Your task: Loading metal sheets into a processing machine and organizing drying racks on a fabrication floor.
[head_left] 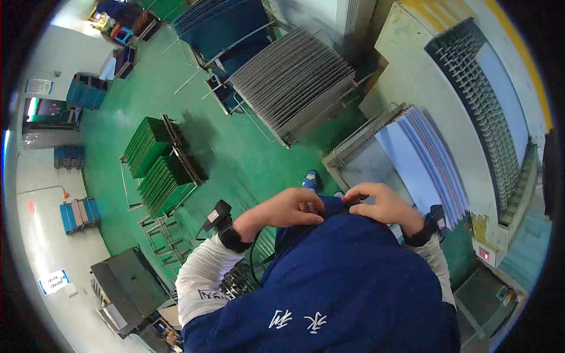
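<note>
The dark blue apron [353, 276] covers my front, with white lettering across it. Just left of the middle, my left hand [294, 207] has its fingers curled at the apron's far edge, closed on the cloth. Opposite it, my right hand [382, 203] bends its forefinger and thumb over the same edge and grips the fabric. A short span of cloth lies between the two hands. Fingertips of both hands are partly hidden. Each wrist wears a black band with a small box, over white sleeves.
On my right, a rack [341, 159] holds upright pale blue panels [421, 159] beside a machine with rows of rollers [482, 112]. Ahead stands a rack of grey panels [294, 82]. Green boards [156, 170] fill a rack at the left. A blue shoe [312, 180] shows beyond the apron.
</note>
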### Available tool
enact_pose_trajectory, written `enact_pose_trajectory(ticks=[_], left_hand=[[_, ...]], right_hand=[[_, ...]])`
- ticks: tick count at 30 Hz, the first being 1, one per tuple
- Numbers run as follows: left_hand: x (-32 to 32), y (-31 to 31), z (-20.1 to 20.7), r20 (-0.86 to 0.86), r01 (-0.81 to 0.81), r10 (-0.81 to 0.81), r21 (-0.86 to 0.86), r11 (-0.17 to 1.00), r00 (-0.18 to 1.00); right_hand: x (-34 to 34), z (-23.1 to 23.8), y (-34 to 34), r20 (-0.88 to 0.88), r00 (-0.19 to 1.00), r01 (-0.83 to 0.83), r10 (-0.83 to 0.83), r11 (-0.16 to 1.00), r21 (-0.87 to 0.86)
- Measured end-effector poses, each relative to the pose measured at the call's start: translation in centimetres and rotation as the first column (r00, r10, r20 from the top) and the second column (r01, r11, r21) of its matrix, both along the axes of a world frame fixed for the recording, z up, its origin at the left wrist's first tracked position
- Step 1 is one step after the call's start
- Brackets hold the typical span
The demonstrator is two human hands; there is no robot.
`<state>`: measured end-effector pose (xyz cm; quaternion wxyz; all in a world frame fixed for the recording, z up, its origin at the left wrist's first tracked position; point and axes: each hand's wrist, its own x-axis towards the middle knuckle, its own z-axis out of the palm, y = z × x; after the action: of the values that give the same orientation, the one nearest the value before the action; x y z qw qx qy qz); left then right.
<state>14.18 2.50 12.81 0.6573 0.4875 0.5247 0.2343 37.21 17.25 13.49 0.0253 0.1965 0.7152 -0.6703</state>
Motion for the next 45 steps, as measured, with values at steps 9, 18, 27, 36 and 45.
enact_pose_trajectory(ticks=[9, 18, 27, 36, 45], left_hand=[[0.2, 0.4, -0.3, -0.024, 0.0, 0.003, 0.137, 0.991, 1.0], [0.7, 3.6, -0.2, -0.119, 0.11, -0.071, 0.365, 0.925, 0.99], [1.0, 4.8, -0.9, -0.121, 0.101, -0.061, 0.361, 0.927, 0.991], [1.7, 5.3, -1.5, -0.045, 0.038, -0.027, 0.261, 0.965, 0.999], [0.8, 3.6, -0.1, -0.04, -0.048, 0.063, 0.3, 0.953, 0.997]], right_hand=[[0.4, -0.1, -0.1, 0.084, 0.996, -0.026, 0.028, 0.999, -0.02], [-0.4, -0.3, 0.0, 0.12, 0.987, 0.136, -0.111, 0.965, -0.224], [-0.7, -0.8, 0.5, 0.168, 0.958, 0.272, -0.232, 0.92, -0.281], [-0.6, -1.1, 2.8, 0.129, 0.912, 0.409, -0.389, 0.838, -0.362], [2.5, 0.0, 1.0, 0.127, 0.971, 0.221, -0.2, 0.96, -0.175]])
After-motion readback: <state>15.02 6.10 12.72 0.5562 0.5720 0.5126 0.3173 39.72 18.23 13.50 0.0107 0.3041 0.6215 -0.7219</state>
